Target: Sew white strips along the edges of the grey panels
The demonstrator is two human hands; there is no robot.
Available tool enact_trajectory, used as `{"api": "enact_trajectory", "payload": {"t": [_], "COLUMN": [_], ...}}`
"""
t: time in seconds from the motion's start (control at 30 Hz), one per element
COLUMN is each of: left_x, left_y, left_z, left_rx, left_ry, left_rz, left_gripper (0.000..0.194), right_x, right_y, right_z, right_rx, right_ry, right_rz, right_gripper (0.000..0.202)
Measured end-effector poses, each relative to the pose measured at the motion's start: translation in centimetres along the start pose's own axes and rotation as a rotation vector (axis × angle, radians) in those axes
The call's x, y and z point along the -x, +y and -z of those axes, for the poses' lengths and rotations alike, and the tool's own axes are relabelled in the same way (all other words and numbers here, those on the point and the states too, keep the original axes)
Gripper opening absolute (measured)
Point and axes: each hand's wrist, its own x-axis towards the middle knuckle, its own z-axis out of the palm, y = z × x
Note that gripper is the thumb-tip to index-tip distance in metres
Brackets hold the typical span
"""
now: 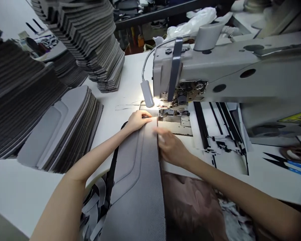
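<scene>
A long grey padded fabric panel [147, 167] with curved stitched lines runs from the bottom of the view up to the sewing machine [180, 72]. The panel's far end lies beside the lit presser foot [161, 114]. My left hand [137, 120] grips that end near its left corner, thumb and fingers closed together on the fabric. At the panel's right edge is my right hand [172, 145], its fingers curled and smeared by motion. Whether those fingers hold the edge I cannot make out. Black fabric shows along the panel's left side.
Tall stacks of grey panels [97, 50] stand at the left, with a shorter stack [62, 127] nearer. Black strips [202, 125] lie right of the needle area. Blue-handled scissors [288, 164] rest far right. A bin of grey scraps [96, 197] sits below the table's front edge.
</scene>
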Motion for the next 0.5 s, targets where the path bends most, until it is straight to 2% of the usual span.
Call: {"api": "enact_trajectory", "payload": {"t": [0.03, 0.1, 0.23, 0.5], "left_x": [-0.3, -0.8, -1.4, -2.6], "left_y": [0.2, 0.6, 1.1, 0.3], "left_z": [-0.2, -0.4, -0.5, -0.9], "left_rx": [-0.021, -0.079, -0.129, -0.017], "left_ry": [0.006, 0.007, -0.007, -0.037], "left_rz": [0.011, 0.030, 0.036, 0.105], "left_gripper": [0.015, 0.012, 0.011, 0.016], "right_x": [0.4, 0.8, 0.5, 0.1], "right_y": [0.2, 0.6, 0.7, 0.9], "right_z": [0.0, -0.2, -0.4, 0.4], "right_rx": [0.089, 0.215, 0.310, 0.310], "right_ry": [-0.009, 0.005, 0.032, -0.015], "right_rz": [0.111, 0.217, 0.234, 0.189], "right_gripper": [0.025, 0.033, 0.033, 0.034]}}
